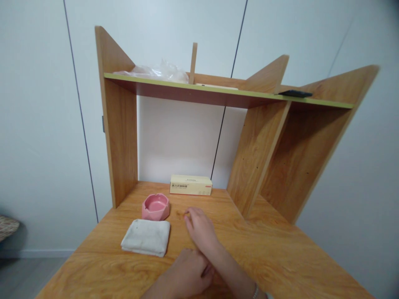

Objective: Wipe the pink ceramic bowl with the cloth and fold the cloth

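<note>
My right hand (pixel 200 227) reaches forward over the wooden desk, fingers loosely bent, thumb apart, and nothing visible in it. Below it my left hand (pixel 190 269) is curled into a fist against the right wrist; its fingertips are partly hidden, and no object shows in it. To the left of the hands lies a folded white cloth (pixel 146 237). Just behind the cloth sits a pink faceted ashtray (pixel 156 207), with nothing visible inside. A cream cling film box (pixel 190 185) rests lengthwise farther back, near the wall.
The wooden desk (pixel 268 257) carries a shelf unit (pixel 263 153) with upright panels behind and to the right. On its upper board lie a clear plastic bag (pixel 158 72) and a flat black object (pixel 295 93). A patterned item (pixel 8 227) shows at far left.
</note>
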{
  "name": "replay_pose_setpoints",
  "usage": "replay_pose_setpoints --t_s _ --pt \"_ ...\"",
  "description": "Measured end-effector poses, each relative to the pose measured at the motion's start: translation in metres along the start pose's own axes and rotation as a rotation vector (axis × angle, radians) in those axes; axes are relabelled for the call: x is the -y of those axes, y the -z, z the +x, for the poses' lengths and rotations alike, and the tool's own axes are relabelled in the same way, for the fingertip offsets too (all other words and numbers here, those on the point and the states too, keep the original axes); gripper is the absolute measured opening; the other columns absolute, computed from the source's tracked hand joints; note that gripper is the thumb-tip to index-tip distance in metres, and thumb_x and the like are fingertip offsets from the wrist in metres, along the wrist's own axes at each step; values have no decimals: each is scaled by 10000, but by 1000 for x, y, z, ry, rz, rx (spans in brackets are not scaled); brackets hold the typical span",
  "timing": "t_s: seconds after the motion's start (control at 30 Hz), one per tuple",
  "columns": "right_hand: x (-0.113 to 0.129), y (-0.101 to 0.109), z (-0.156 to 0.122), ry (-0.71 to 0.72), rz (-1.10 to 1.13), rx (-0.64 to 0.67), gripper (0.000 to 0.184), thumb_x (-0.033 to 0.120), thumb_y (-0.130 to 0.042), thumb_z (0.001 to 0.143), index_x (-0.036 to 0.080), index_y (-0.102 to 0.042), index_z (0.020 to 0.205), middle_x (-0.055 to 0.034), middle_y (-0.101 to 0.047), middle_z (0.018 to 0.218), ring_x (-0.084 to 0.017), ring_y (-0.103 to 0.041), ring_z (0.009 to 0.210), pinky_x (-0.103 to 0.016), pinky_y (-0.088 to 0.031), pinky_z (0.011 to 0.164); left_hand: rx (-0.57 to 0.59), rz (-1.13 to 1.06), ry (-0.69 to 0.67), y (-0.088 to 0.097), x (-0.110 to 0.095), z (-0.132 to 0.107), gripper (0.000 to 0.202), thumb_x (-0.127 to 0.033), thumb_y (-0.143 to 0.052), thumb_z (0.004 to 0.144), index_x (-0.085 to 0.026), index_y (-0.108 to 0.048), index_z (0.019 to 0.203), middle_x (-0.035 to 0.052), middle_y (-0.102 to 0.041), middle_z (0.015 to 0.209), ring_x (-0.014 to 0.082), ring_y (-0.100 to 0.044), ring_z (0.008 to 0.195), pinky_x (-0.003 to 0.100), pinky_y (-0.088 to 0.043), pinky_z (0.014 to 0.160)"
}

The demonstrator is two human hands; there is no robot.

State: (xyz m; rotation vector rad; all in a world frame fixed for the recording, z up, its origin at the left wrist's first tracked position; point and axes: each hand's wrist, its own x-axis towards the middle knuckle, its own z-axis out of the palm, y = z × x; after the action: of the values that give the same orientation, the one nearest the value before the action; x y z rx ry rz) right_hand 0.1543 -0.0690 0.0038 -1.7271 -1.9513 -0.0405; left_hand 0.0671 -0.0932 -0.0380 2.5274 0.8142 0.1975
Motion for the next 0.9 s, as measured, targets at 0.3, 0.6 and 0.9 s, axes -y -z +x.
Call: replay_pose_setpoints --t_s 0.3,0.6,0.9 --pt "-78 -30 -17 -64 173 170 452 73 -292 783 37 -421 1215 -148 -458 1251 -158 -369 1190 -314 -267 1008 -114 224 5 10 -8 -2 229 -268 -386 821 -196 -566 698 9 -637 691 144 -570 621 206 -346 529" --pt "-88 -44 -22 -32 133 247 752 -86 -284 539 55 -346 1275 -137 -362 1324 -147 -252 1250 -357 -205 1042 -119 228 35 9 -6 0 237 -269 -379 820 -197 -563 689 7 -632 683 135 -545 597 211 -326 518" --pt "-88 -43 -22 -31 128 256 723 -79 -285 561 44 -350 1270 -136 -369 1321 -144 -261 1247 -339 -211 1040 -106 202 20 11 -4 0 231 -266 -382 816 -195 -558 684 5 -621 665 129 -539 590 204 -314 507"
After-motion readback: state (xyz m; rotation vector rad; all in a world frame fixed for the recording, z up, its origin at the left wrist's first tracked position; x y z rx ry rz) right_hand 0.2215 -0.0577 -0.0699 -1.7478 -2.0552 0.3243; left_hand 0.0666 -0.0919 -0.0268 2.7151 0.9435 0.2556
